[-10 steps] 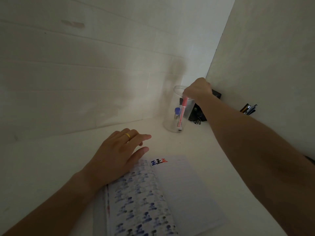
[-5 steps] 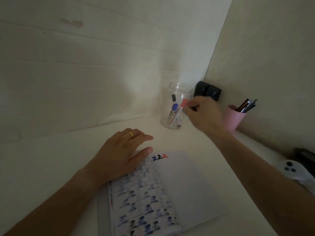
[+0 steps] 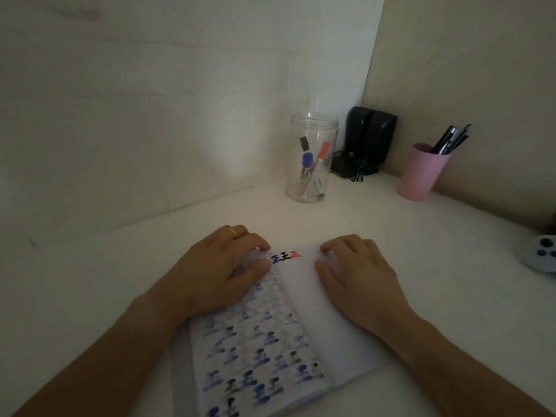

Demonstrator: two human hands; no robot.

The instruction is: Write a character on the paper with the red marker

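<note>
An open notebook (image 3: 304, 311) lies on the white desk in front of me. Its right page bears three characters at the top: blue, black and red (image 3: 285, 257). The left page shows many bled-through marks. My left hand (image 3: 222, 269), with a gold ring, rests flat on the left page. My right hand (image 3: 358, 275) rests flat on the right page, holding nothing. The red marker (image 3: 319, 164) stands tilted inside a clear jar (image 3: 313, 124) at the back, beside a blue marker (image 3: 307, 164) and a black one.
A pink cup (image 3: 419, 179) with dark pens stands at the back right. Two black speakers (image 3: 371, 136) with cables fill the corner behind the jar. A grey controller (image 3: 541, 257) lies at the right edge. Walls close off the back and right.
My right hand dropped the red marker into the jar, then came back and settled flat on the right page. The left hand stayed on the notebook.
</note>
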